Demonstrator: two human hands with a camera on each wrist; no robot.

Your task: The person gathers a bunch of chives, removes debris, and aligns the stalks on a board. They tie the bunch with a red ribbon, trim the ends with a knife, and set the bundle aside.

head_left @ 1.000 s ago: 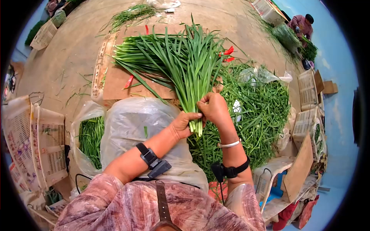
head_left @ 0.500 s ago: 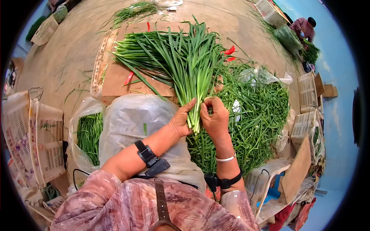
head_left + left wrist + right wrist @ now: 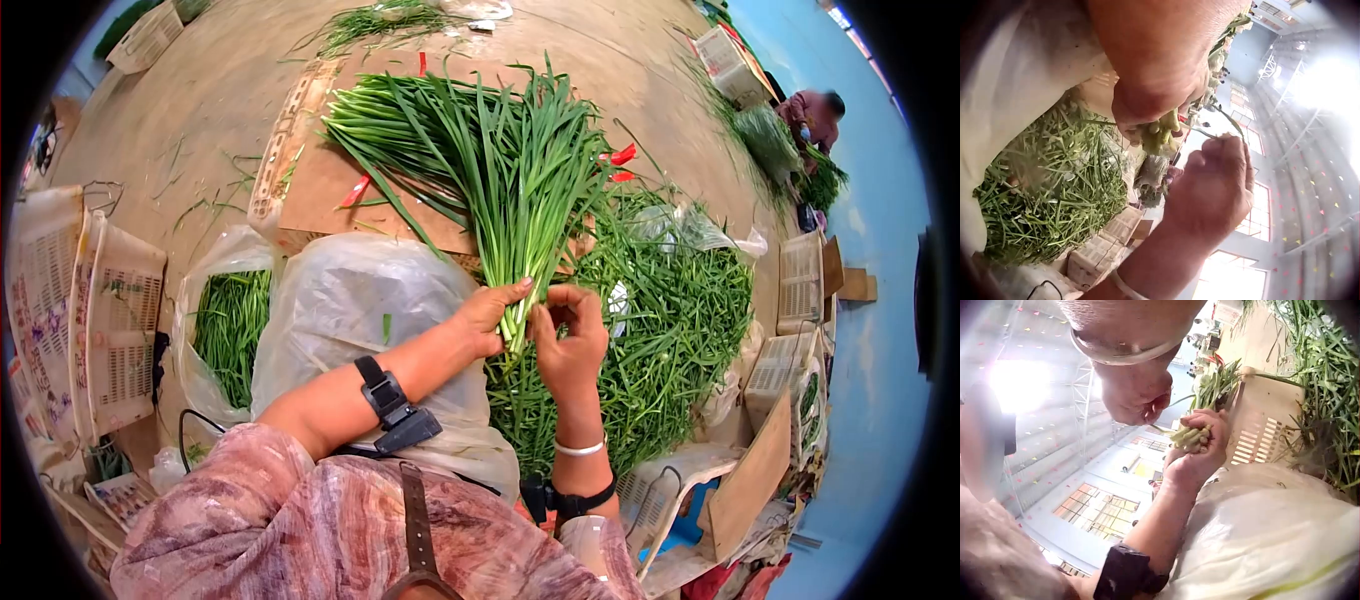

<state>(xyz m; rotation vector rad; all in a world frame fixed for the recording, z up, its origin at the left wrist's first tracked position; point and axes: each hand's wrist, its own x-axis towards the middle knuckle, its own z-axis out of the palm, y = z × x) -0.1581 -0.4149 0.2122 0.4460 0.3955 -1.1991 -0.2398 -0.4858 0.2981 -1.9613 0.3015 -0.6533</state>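
Observation:
In the head view the left hand [image 3: 482, 318] grips the pale stem ends of a bunch of long green stalks [image 3: 530, 200], whose leaves fan out away from the person. The right hand [image 3: 570, 338] is just right of the stems, thumb and fingertips pinched together. Both wrist views show a thin green leaf strand [image 3: 1200, 131] running between the right hand [image 3: 1210, 187] and the bunch. The cut ends [image 3: 1192, 439] stick out of the left hand [image 3: 1194, 459]. A second pile of stalks [image 3: 380, 120] lies on a brown board [image 3: 310, 205].
Loose green trimmings [image 3: 660, 330] are heaped at the right. A plastic sheet [image 3: 350, 290] covers the lap, with a bag of greens [image 3: 232, 325] to its left. White crates [image 3: 125, 330] stand at both sides. Another person [image 3: 812, 118] bends over greens at the far right.
The view has shifted, moving the scene somewhat. The right hand has drawn from the stems to their right side, while the left hand keeps its grip on the bunch.

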